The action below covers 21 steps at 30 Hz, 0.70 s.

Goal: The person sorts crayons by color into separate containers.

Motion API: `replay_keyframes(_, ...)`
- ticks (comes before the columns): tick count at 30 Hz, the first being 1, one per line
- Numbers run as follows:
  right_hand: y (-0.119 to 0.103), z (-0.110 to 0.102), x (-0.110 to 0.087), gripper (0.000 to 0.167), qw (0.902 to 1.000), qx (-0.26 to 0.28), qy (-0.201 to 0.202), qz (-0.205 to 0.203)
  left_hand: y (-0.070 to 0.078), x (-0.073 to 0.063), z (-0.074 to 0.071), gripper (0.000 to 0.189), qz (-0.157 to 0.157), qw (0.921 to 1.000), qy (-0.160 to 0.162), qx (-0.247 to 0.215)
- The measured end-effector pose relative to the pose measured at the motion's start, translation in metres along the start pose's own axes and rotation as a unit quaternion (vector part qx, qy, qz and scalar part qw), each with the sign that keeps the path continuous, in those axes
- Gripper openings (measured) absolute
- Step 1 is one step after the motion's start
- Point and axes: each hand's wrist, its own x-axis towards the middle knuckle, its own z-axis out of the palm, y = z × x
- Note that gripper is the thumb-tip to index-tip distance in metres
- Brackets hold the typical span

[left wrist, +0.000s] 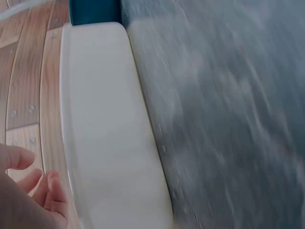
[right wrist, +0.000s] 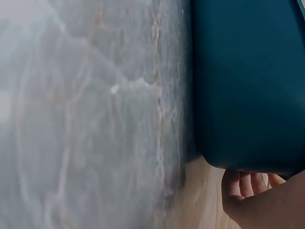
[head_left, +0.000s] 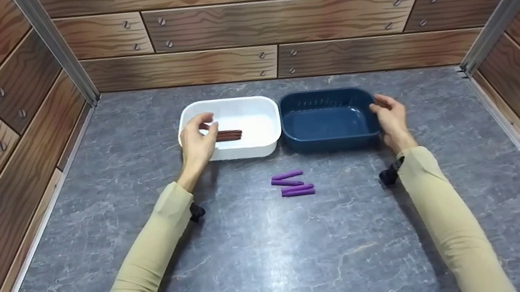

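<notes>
My left hand [head_left: 198, 142] hovers over the left end of a white rectangular container [head_left: 265, 150], thumb and fingers apart and loosely bent. Brown sticks [head_left: 229, 135] lie inside that container, partly hidden by this hand. In the left wrist view, the fingers [left wrist: 56, 191] hold nothing beside the white side wall [left wrist: 109, 124]. My right hand [head_left: 392, 119] is at the right end of a dark blue container [head_left: 336, 144], its fingers bent at the rim. The right wrist view has the fingertips against the blue end wall [right wrist: 252, 95]. Both containers stand side by side.
Several purple sticks [head_left: 297, 190] lie on the grey marbled table [head_left: 234, 251] in front of the containers. Wood-patterned panels [head_left: 222, 24] wall the table at the back and both sides, with metal posts [head_left: 500, 5] at the corners.
</notes>
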Motion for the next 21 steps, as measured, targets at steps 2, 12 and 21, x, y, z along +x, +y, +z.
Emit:
replay_keyframes(2,0.002,0.001,0.0,0.047,1.0,0.007,0.005,0.001,0.004,-0.005,0.006,0.022,0.002,0.9993,-0.016,-0.034)
replay_keyframes(12,0.003,0.004,0.0,0.046,0.9999,-0.005,0.006,-0.014,0.017,-0.025,0.023,0.017,0.032,0.9924,-0.107,-0.051)
replay_keyframes(21,0.001,0.005,-0.001,0.047,0.9997,-0.025,0.0,-0.006,0.023,-0.035,0.033,0.014,0.042,0.9704,-0.226,-0.073)
